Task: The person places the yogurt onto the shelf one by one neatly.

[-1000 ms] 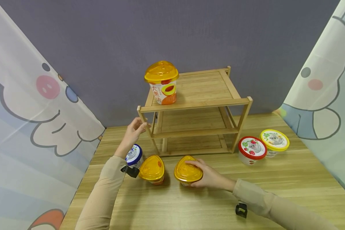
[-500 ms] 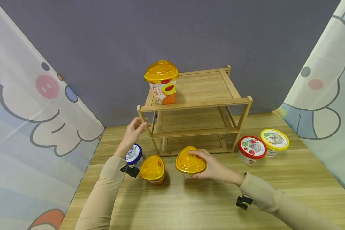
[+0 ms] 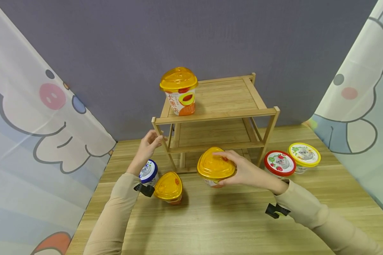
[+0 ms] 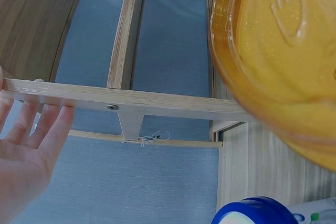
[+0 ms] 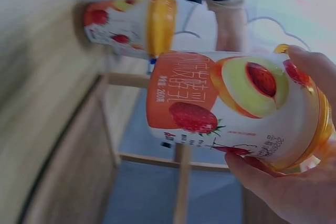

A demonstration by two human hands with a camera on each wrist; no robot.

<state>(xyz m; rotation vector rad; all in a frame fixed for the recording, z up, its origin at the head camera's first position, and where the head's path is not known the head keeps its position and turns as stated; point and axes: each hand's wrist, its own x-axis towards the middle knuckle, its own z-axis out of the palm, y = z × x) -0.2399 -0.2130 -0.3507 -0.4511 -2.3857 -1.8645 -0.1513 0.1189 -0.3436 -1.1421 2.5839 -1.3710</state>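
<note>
My right hand [image 3: 247, 171] grips a yogurt cup [image 3: 214, 164] with a domed yellow lid. The cup is off the table, in front of the wooden shelf rack [image 3: 233, 94]. In the right wrist view, the held cup [image 5: 191, 90] shows peach and strawberry prints, with thumb and fingers around its lid end. My left hand [image 3: 148, 146] holds the rack's left front post, its fingers [image 4: 50, 124] passing behind the post and the thumb at the frame's edge. A matching cup [image 3: 168, 186] stands on the table near my left forearm, and another cup [image 3: 180, 95] sits on the top shelf's left end.
A blue-lidded tub [image 3: 148, 172] stands partly behind the left wrist. Right of the rack are a red-lidded tub [image 3: 279, 163] and a yellow-lidded tub [image 3: 304, 155]. A grey wall panel [image 3: 115, 71] rises behind, with printed curtains [image 3: 25, 106] on both sides.
The right hand has lifted the yogurt cup from the table and moved it toward the rack, slightly rightward. The left hand stays on the post.
</note>
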